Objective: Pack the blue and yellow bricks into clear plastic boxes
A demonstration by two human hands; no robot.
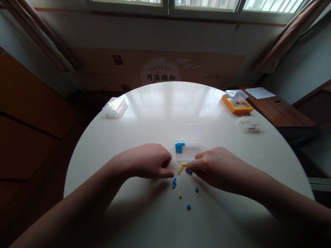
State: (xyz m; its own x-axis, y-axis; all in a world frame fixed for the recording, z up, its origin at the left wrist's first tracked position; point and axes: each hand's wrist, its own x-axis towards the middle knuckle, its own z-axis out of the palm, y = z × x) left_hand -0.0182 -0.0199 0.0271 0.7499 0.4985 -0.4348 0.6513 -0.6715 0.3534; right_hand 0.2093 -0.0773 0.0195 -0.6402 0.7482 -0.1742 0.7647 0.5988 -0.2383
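Note:
My right hand [216, 165] reaches into a small cluster of toy building bricks, its fingertips pressed together over blue bricks [190, 172]; whether it grips one is hidden. Beside them lie a yellow brick piece [184, 164] and smaller yellow bricks [180, 170]. My left hand [151, 161] hovers left of the pile, thumb stretched out and apart from the curled fingers, nothing visible between them. Just below its thumb are blue bricks [174, 183]. A clear plastic case [192, 155] lies open behind the pile, with blue bricks [178, 148] lined up in its left corner.
Loose blue bricks [188, 207] and a yellow brick [180, 196] lie nearer me on the round white table [144, 213]. A clear box [115, 107] stands far left. At the far right are an orange box [236, 104] and another clear box [249, 124].

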